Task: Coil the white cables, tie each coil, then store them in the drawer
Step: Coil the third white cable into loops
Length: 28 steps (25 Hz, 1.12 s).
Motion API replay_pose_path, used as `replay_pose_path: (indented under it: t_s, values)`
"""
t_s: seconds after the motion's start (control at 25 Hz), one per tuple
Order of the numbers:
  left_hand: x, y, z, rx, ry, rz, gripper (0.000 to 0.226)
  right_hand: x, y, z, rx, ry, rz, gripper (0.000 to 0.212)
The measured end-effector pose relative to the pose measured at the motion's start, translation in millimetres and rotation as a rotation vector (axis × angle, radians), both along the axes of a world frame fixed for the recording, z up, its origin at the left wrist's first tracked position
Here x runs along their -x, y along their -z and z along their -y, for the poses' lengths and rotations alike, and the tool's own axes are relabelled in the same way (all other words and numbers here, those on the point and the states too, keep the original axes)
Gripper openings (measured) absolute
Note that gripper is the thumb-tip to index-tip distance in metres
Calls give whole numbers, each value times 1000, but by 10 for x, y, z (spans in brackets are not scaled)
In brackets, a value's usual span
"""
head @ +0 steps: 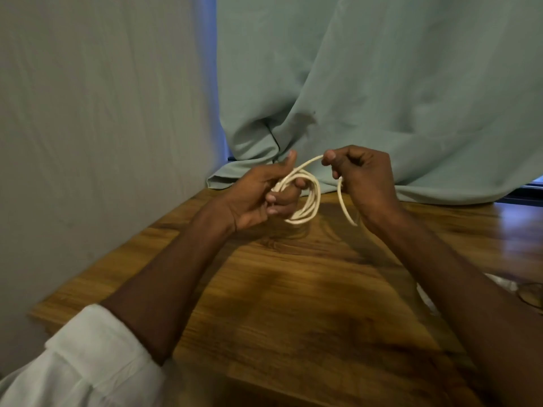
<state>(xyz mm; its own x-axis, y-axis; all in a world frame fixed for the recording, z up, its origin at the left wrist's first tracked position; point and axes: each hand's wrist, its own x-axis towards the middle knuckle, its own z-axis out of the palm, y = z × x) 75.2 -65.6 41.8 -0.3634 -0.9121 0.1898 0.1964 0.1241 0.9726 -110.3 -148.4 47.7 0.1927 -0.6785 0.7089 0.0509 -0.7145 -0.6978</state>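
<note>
Hands raised above wooden table [264, 289]: left hand [258, 195] curled around coiled white cable [308, 198], right hand [361, 174] pinching its loose end, tail hanging beside wrist.

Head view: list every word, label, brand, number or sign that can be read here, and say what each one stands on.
None: no readable text in this view.
White cable, held by the left hand and right hand: no print visible.
Wooden table, green cloth, white sleeve: no lettering.
Objects at the right edge: cut off and blurred, nothing legible.
</note>
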Motion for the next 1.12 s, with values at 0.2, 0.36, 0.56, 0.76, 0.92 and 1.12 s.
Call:
replay_pose_path:
  t_s: [0.2, 0.36, 0.56, 0.76, 0.92, 1.12]
  values:
    - [-157, -87, 31, 97, -166, -335, 38, -136, 148, -75, 26, 47, -438, 11]
    - [-196, -76, 98, 112, -432, -417, 37, -363, 256, -324, -102, 39, -744, 32]
    - [-18, -7, 160, 155, -748, -252, 41, -346, 162, -557, -783, -489, -602, 18]
    - [-54, 72, 97, 203, -852, 447, 46, -288, 11, -637, -628, -657, -562, 25]
    - [-70, 144, 47, 83, -424, 285, 38, -158, -139, -474, -533, -691, -180, 23]
    - [3, 72, 81, 0, -119, 89, 79, -102, 28, -183, -363, -178, -123, 22]
